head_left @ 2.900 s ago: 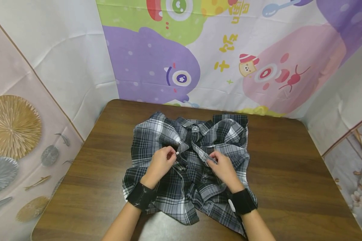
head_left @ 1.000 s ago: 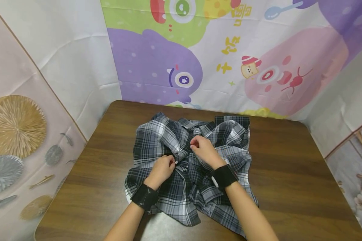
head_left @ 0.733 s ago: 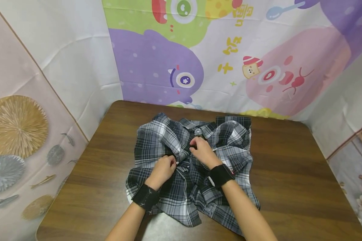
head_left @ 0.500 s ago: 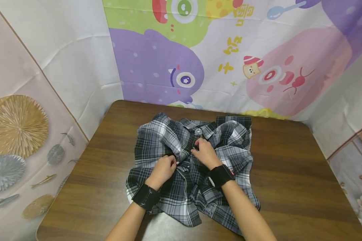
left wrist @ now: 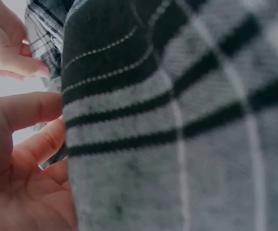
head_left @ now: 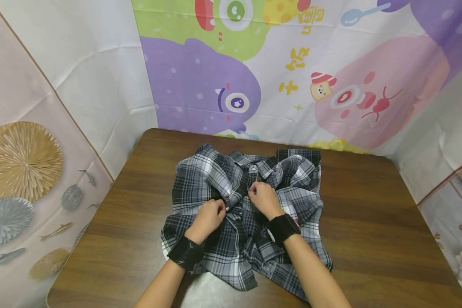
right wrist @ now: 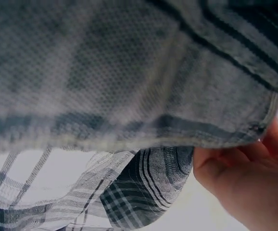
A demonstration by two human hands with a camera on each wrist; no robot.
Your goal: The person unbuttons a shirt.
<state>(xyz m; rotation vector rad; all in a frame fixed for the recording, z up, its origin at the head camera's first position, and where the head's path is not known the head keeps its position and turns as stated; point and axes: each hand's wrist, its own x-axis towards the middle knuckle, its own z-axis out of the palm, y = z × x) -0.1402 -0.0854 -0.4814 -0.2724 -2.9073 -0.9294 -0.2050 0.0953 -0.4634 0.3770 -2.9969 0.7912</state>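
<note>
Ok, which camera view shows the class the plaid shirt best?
The head view: it shows nearly all of the plaid shirt, lying rumpled on the table. The left wrist view gives only a close stretch of its cloth; the right wrist view, blurred cloth up close with more behind.

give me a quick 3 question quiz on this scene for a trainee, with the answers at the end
1. Which is nearer the collar of the plaid shirt: the left hand or the right hand?
2. Fill in the colour: each wrist wears a ____ band.
3. True or false: the shirt lies neatly folded.

Key:
1. The right hand.
2. Black.
3. False; it lies rumpled and spread on the brown table.
</note>
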